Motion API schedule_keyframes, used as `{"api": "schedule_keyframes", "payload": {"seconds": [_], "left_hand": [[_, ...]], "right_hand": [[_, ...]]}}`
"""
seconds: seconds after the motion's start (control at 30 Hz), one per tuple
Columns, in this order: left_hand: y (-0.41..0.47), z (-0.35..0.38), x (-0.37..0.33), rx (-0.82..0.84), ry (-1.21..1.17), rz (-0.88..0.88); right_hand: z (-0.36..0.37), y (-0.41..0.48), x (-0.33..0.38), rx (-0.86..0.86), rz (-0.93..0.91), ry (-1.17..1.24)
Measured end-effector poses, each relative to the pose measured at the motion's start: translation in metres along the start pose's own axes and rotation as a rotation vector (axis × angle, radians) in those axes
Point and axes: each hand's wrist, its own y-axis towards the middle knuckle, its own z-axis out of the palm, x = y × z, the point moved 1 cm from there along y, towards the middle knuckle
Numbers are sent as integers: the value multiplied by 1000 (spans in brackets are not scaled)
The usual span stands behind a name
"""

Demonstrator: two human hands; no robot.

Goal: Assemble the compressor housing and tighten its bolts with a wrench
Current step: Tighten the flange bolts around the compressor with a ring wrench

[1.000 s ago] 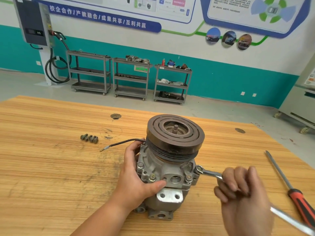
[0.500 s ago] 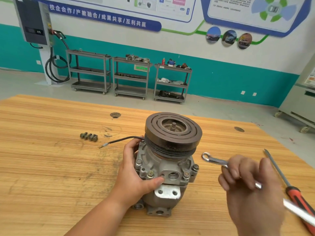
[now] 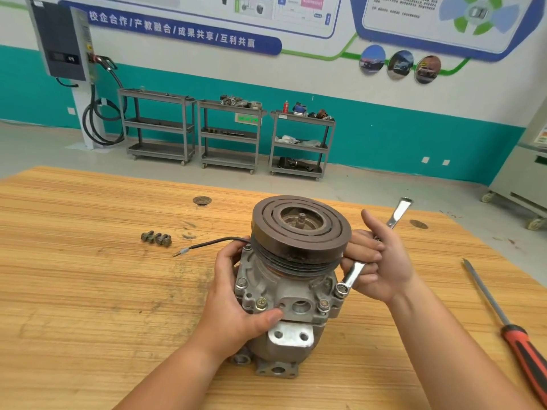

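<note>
Compressor: upright, pulley end up, on the wooden table.
Left hand: wrapped around the compressor's left side, thumb on its front flange.
Right hand: fingers curled round the wrench, just right of the compressor.
Wrench: ring end seated on the compressor's right flange bolt.
Loose bolts: left of the compressor.

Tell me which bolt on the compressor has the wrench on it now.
The bolt at the housing's right edge: the ring end of the wrench sits over its head. The two front bolts and the left bolt are bare.
</note>
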Motion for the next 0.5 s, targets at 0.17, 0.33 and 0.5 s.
{"api": "schedule_keyframes", "payload": {"seconds": [0.17, 0.33, 0.5], "left_hand": [[0, 0, 0, -1, -2, 14], [1, 0, 1, -11, -11, 36], [1, 1, -1, -9, -20, 37]], "right_hand": [[14, -18, -9, -146, -268, -68], [37, -50, -67, -601, -978, -258], [57, -38, -120, -805, -1196, -829]]}}
